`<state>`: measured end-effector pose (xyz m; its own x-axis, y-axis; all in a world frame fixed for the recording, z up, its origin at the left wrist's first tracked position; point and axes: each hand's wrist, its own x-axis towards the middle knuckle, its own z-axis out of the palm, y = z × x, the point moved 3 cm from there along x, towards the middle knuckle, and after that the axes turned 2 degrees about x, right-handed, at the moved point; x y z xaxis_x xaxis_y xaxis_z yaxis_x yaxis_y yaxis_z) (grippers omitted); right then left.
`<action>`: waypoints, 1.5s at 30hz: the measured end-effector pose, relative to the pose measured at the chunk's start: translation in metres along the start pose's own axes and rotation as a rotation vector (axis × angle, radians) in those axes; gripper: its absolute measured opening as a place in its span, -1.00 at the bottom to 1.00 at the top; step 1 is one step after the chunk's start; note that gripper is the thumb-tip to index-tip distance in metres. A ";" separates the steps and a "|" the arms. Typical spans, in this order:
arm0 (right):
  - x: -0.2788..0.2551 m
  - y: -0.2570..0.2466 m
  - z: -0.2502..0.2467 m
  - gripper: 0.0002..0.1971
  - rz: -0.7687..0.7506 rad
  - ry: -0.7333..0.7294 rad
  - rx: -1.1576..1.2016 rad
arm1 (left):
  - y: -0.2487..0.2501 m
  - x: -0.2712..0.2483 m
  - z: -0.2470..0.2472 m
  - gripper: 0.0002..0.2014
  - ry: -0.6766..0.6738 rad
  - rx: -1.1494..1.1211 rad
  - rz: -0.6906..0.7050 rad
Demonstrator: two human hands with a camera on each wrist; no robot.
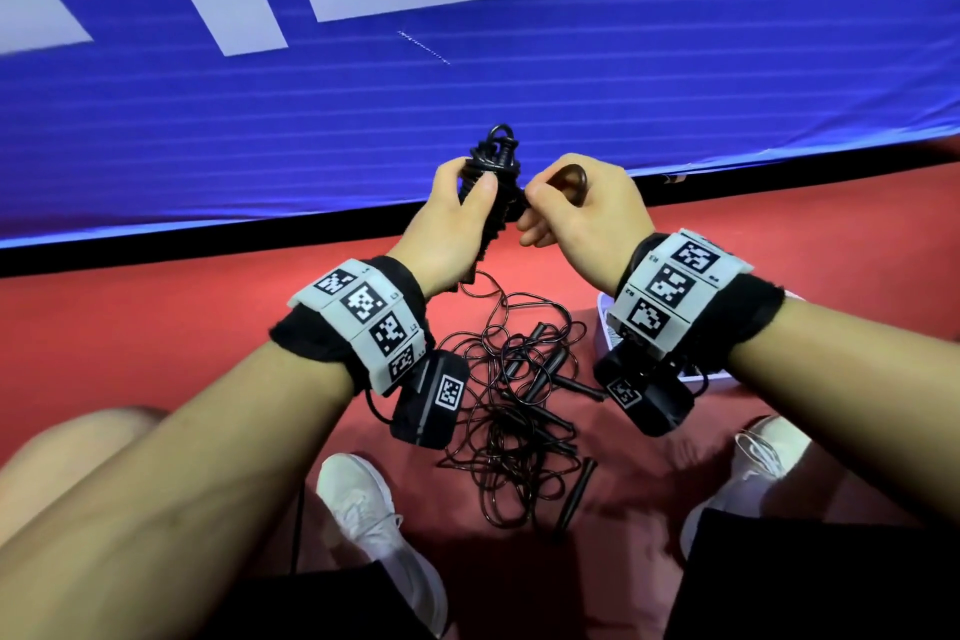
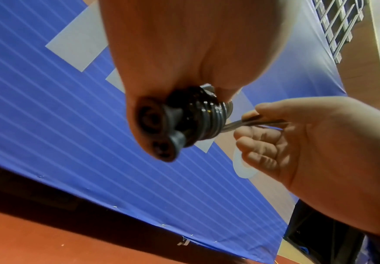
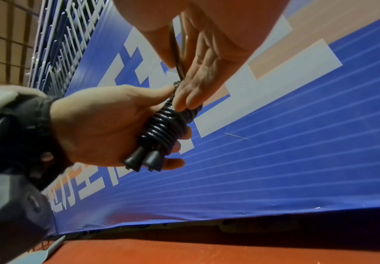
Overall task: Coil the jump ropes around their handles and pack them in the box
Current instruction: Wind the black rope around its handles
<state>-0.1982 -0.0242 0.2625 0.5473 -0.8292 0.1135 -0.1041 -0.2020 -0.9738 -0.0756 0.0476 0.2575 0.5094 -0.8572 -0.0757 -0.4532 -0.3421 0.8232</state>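
Up in front of the person, at the lower edge of the blue banner (image 1: 363,120), the left hand (image 1: 452,224) grips a coiled jump rope (image 1: 493,172): its 2 black handles lie side by side with the cord wound tightly round both. The fingers curl round the far side of the bundle and the thumb presses on the near side. In the right wrist view the 2 flared handle ends (image 3: 144,160) stick out below the left hand's palm, and the coils (image 3: 168,125) climb from there toward the fingertips.

Just to the right, touching the bundle's upper part, the right hand (image 1: 576,213) pinches a short loop of cord (image 1: 571,179) between thumb and forefinger, its other fingers loosely curled beneath. In the left wrist view the cord runs straight from the coils (image 2: 207,116) into the right hand's pinch (image 2: 252,121).

Below both hands, on the red floor (image 1: 156,327), a tangled pile of black jump ropes (image 1: 519,405) lies between the person's 2 white shoes (image 1: 363,509), with several loose handles among the cords; 1 handle (image 1: 574,494) lies at the pile's right edge. A thin strand of cord hangs from beneath the left hand toward the pile.

Behind the right wrist, a corner of a white box (image 1: 605,322) shows on the floor, mostly hidden by the wrist band.
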 end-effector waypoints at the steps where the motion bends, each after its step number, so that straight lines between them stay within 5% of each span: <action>1: 0.000 -0.001 -0.001 -0.86 0.002 -0.005 0.008 | -0.001 0.000 0.001 -0.62 -0.022 0.012 0.009; 12: -0.006 -0.007 0.000 -0.82 0.046 -0.117 0.113 | 0.003 -0.008 0.000 -0.69 0.058 -0.247 0.060; 17: -0.005 -0.005 0.002 -0.81 0.095 -0.120 0.101 | 0.004 -0.010 0.000 -0.91 0.071 -0.291 0.058; 20: -0.002 -0.004 0.001 -0.78 0.118 -0.095 0.130 | 0.005 -0.010 0.001 -0.76 0.052 -0.328 0.036; 24: 0.003 -0.001 -0.001 -0.79 0.111 -0.088 0.115 | 0.010 -0.012 0.007 -0.80 -0.029 -0.314 0.069; 30: 0.003 0.000 0.002 -0.81 0.075 -0.099 0.039 | 0.005 -0.010 0.005 -0.68 0.037 -0.294 0.123; 38: -0.001 -0.008 0.002 -0.85 -0.035 -0.061 -0.050 | 0.010 -0.012 0.003 -0.94 0.173 -0.237 0.135; 42: -0.001 -0.006 0.005 -0.61 0.065 -0.154 0.025 | 0.009 -0.010 0.005 -0.88 0.143 -0.225 0.157; 45: -0.003 -0.009 0.005 -0.64 0.077 -0.202 0.053 | 0.009 -0.011 0.003 -0.80 0.130 -0.223 0.156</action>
<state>-0.1950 -0.0174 0.2700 0.6951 -0.7190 0.0018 -0.1113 -0.1101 -0.9877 -0.0877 0.0526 0.2645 0.5427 -0.8310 0.1220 -0.3686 -0.1051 0.9236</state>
